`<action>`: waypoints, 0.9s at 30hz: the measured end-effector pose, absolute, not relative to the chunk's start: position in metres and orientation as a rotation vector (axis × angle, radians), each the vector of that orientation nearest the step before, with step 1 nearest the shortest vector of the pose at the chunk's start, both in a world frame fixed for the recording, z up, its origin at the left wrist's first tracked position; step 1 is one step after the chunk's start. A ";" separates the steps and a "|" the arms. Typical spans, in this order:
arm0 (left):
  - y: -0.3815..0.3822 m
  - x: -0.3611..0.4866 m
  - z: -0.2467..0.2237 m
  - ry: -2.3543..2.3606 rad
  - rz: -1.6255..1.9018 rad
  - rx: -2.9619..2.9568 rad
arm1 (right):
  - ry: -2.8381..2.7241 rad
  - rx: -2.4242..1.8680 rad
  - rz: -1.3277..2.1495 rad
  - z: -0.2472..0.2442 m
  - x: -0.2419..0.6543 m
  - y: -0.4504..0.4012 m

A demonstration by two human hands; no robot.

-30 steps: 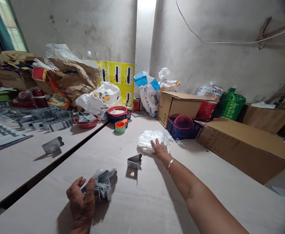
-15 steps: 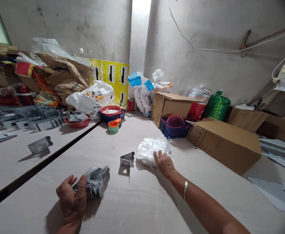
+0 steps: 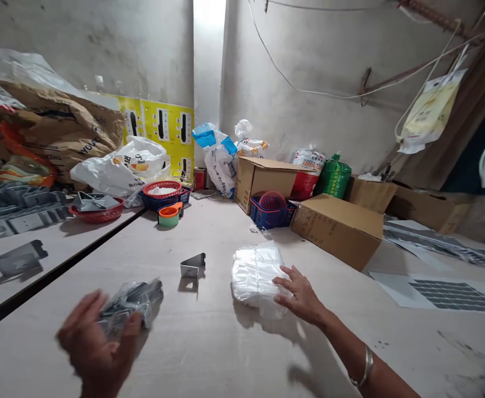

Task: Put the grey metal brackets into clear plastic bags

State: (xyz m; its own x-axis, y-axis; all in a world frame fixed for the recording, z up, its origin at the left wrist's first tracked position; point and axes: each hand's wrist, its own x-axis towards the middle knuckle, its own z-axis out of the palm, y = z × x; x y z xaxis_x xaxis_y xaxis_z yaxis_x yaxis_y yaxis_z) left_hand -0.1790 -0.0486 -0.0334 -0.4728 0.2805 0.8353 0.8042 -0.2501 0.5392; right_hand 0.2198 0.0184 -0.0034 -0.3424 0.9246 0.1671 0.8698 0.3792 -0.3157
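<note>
1. The left hand (image 3: 95,345) hangs low over the desk (image 3: 242,354), fingers spread wide and blurred by motion. It lies against a clear plastic packet of dark metal brackets (image 3: 132,303), and I cannot tell whether it grips the packet.
2. The right hand (image 3: 300,296) is open, with its fingers spread. Its fingertips (image 3: 278,283) touch the right side of a bundle of clear plastic bags (image 3: 254,279) lying flat on the desk. A metal bangle (image 3: 365,365) circles the wrist.
3. A single bent metal bracket (image 3: 193,265) stands alone on the desk between the two hands, nearer the packet.
4. Across a dark seam, on the adjoining desk (image 3: 64,257), lie a second bracket (image 3: 19,258) and rows of similar brackets (image 3: 19,210). A red basket (image 3: 97,214) beside the rows holds more.
5. Farther along sit a blue basket (image 3: 163,202) with a red basket nested in it, and orange-and-green cups (image 3: 168,216) just in front.
6. To the right are cardboard boxes (image 3: 337,229) and a blue crate (image 3: 267,214) holding a round red basket (image 3: 273,200). Printed metal sheets (image 3: 445,293) lie farther right.
7. Against the wall stand yellow printed cards (image 3: 159,130), brown paper sacks (image 3: 60,124), white plastic bags (image 3: 220,163) and a green sack (image 3: 333,177).
</note>
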 end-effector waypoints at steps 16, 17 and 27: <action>-0.041 0.010 -0.082 -1.558 -0.840 -2.752 | -2.073 -1.373 -0.406 -0.031 0.206 0.011; -0.040 0.011 -0.083 -1.571 -0.830 -2.762 | -2.068 -1.379 -0.447 -0.033 0.206 0.008; -0.021 0.029 -0.095 -1.744 -0.657 -2.670 | -2.133 -1.596 -0.335 -0.043 0.189 -0.001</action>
